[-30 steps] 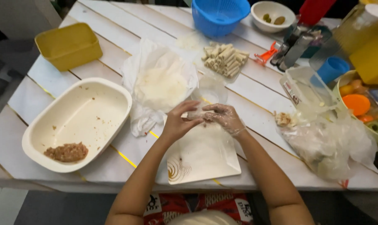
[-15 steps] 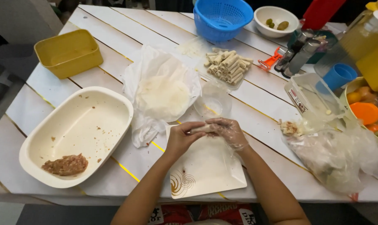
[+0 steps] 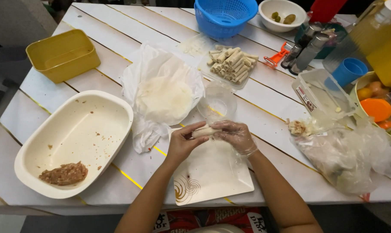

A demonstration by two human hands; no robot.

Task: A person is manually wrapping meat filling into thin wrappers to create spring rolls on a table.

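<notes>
White boards with thin yellow lines make up the bench (image 3: 269, 116), and it is full of kitchen things. Just above a square white plate (image 3: 210, 174), near the front edge, sits a small pale roll (image 3: 204, 130). Both hands hold it. The left hand (image 3: 183, 142) is bare. Its thumb lies on top of the roll and its fingers curl under the left end. The right hand (image 3: 235, 136) wears a thin clear glove and is closed around the right end, fingers bent over it. Both arms come up from the bottom and lean in toward each other, so the hands meet in the middle.

Right behind the hands is a small clear bowl (image 3: 217, 102). To its left lies a stack of round wrappers (image 3: 164, 98) on white paper. Farther back is a pile of done rolls (image 3: 230, 64) in a clear tray. A big cream dish (image 3: 74, 142) sits on the left with a lump of brown meat (image 3: 64, 173) in its near corner. Behind it is a yellow box (image 3: 62, 55). A blue basket (image 3: 225, 15) and a white bowl (image 3: 282, 12) with olives are at the far edge. On the right lie crumpled clear bags (image 3: 346, 155) and a blue cup (image 3: 350, 71).
</notes>
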